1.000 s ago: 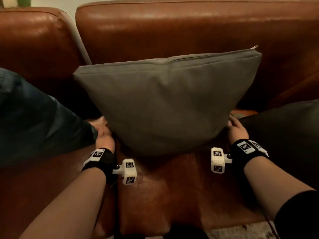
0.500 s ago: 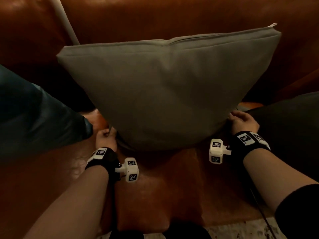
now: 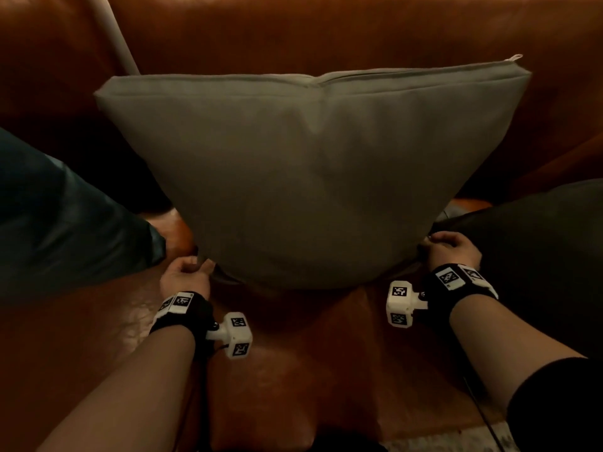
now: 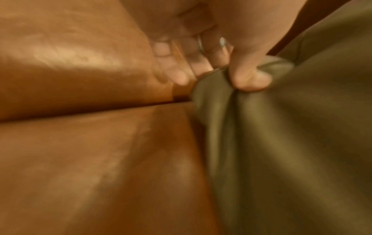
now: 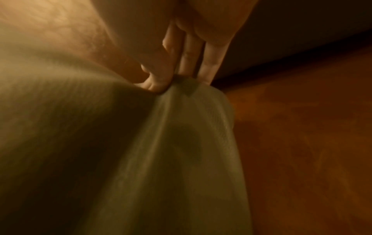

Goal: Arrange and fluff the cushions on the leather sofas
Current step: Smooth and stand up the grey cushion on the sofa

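Note:
A large grey cushion (image 3: 310, 177) stands upright against the brown leather sofa back (image 3: 326, 31), zip edge on top. My left hand (image 3: 187, 275) pinches its lower left corner; in the left wrist view the thumb presses a bunched fold of grey cushion fabric (image 4: 281, 127) against the fingers (image 4: 179, 76). My right hand (image 3: 452, 247) pinches the lower right corner; in the right wrist view the grey cushion corner (image 5: 181, 135) is drawn up between thumb and fingers (image 5: 209, 68). Both bottom corners are pulled outward and the lower edge rests on the sofa seat (image 3: 310, 370).
A dark blue-green cushion (image 3: 58, 223) lies on the seat at the left, and a black cushion (image 3: 538, 256) at the right, both close beside the grey one. A pale gap (image 3: 117, 31) separates two back cushions at upper left. A light rug (image 3: 440, 443) shows below the seat's front edge.
The grey cushion looks larger and lower in view as my head came closer. Both hands have moved back toward the seat front while holding its bottom corners.

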### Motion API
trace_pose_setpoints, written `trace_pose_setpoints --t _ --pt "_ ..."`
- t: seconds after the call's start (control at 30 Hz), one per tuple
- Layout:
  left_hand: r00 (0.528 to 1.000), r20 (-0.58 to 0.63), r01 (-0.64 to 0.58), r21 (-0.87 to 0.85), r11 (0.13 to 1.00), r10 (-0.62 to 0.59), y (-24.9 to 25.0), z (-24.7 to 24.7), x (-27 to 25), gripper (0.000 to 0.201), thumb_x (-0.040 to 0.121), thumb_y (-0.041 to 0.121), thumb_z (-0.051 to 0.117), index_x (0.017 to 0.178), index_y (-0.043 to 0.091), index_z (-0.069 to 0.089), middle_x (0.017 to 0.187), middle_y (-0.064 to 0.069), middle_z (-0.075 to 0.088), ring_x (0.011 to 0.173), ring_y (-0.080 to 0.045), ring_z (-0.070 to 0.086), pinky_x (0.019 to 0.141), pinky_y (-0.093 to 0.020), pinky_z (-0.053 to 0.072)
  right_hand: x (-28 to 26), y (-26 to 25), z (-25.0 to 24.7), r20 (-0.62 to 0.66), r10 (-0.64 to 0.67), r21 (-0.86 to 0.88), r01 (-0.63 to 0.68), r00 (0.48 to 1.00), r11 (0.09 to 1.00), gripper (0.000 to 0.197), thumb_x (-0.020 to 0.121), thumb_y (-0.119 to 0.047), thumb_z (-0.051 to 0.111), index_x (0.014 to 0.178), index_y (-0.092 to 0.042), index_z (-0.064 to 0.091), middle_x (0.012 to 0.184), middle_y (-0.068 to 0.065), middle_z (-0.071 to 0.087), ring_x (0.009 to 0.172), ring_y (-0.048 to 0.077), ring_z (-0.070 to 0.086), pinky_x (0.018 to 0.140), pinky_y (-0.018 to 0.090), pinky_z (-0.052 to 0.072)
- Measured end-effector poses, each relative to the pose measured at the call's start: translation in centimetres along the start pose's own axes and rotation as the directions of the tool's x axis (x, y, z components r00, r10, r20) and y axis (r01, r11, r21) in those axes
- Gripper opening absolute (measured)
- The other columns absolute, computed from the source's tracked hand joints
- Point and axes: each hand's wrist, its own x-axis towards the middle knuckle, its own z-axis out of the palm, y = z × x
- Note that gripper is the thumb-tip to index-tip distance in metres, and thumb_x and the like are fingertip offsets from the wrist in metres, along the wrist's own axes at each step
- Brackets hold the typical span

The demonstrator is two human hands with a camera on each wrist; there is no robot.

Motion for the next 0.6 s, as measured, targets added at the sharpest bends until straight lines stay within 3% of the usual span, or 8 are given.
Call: trace_pose_setpoints --t 0.07,0.17,0.23,0.33,0.4,0.47,0.53,0.6 --pt "1.000 0.010 -0.014 0.019 1.000 0.014 0.5 0.0 0.4 0.030 0.085 0.020 0.069 0.104 0.017 0.046 0.085 -0.001 0.058 0.088 -0.024 0.055 0.077 -0.033 0.038 0.0 0.2 0.2 0.002 -0.015 -0.017 0.015 1.000 1.000 0.010 0.080 -0.020 0.075 0.084 -0.022 0.065 0.080 -0.002 0.066 0.089 0.021 0.065 0.089 0.037 0.053" --pt "0.997 0.051 -0.069 0.096 0.993 0.064 -0.2 -1.6 0.3 0.037 0.084 0.022 0.071 0.113 0.017 0.048 0.112 -0.006 0.063 0.101 -0.026 0.059 0.082 -0.034 0.043 -1.1 0.0 -0.5 -0.001 -0.086 -0.065 0.085 0.996 0.994 0.010 0.085 -0.025 0.069 0.090 -0.023 0.061 0.099 0.001 0.065 0.091 0.021 0.061 0.079 0.035 0.049" --pt "0.982 0.089 -0.183 0.184 0.966 0.169 -0.6 -3.5 -0.5 0.032 0.085 0.023 0.068 0.112 0.019 0.052 0.115 -0.008 0.064 0.103 -0.030 0.060 0.085 -0.036 0.046 -3.3 -0.7 -1.8 -0.046 -0.136 -0.084 0.132 0.990 0.988 0.013 0.089 -0.027 0.063 0.099 -0.021 0.057 0.096 0.000 0.056 0.086 0.019 0.053 0.071 0.031 0.039" --pt "0.927 0.151 -0.367 0.170 0.915 0.343 0.0 -7.1 -3.1 0.017 0.087 0.016 0.065 0.101 0.020 0.057 0.105 -0.008 0.068 0.097 -0.028 0.063 0.083 -0.031 0.045 -8.4 -1.9 -3.6 -0.022 -0.320 -0.018 0.319 0.947 0.947 0.012 0.091 -0.026 0.060 0.091 -0.015 0.054 0.079 -0.001 0.053 0.077 0.019 0.052 0.060 0.025 0.034" --pt "0.871 0.171 -0.485 0.142 0.863 0.461 1.0 -9.7 -4.7 0.016 0.086 0.012 0.064 0.098 0.021 0.060 0.100 -0.003 0.069 0.096 -0.024 0.064 0.086 -0.032 0.047 -12.3 -2.9 -3.9 0.054 -0.486 0.019 0.485 0.873 0.874 0.013 0.091 -0.023 0.061 0.084 -0.014 0.055 0.071 -0.005 0.054 0.067 0.009 0.053 0.054 0.011 0.035" --pt "0.792 0.179 -0.604 0.091 0.792 0.584 2.7 -12.9 -6.0 0.017 0.086 0.016 0.063 0.100 0.025 0.061 0.101 0.003 0.068 0.097 -0.019 0.065 0.089 -0.037 0.051 -17.1 -4.3 -3.3 0.146 -0.637 0.048 0.638 0.757 0.769 0.014 0.089 -0.019 0.064 0.078 -0.021 0.057 0.066 -0.004 0.056 0.064 0.002 0.054 0.056 0.007 0.036" --pt "0.666 0.161 -0.742 0.048 0.669 0.728 4.8 -16.6 -7.0 0.018 0.085 0.024 0.059 0.103 0.029 0.059 0.105 0.009 0.064 0.101 -0.012 0.062 0.093 -0.034 0.049 -22.6 -6.5 -1.6 0.263 -0.734 0.105 0.738 0.626 0.667 0.019 0.088 -0.018 0.065 0.076 -0.031 0.058 0.068 -0.004 0.060 0.064 0.001 0.056 0.058 0.009 0.038" --pt "0.525 0.119 -0.851 0.050 0.523 0.843 6.9 -21.2 -7.5 0.023 0.085 0.029 0.054 0.108 0.029 0.057 0.113 0.011 0.059 0.109 -0.008 0.054 0.099 -0.021 0.039 -28.6 -9.1 0.9 0.367 -0.802 0.186 0.807 0.472 0.560 0.019 0.088 -0.018 0.064 0.080 -0.035 0.061 0.076 -0.010 0.064 0.071 0.004 0.060 0.064 0.011 0.043"
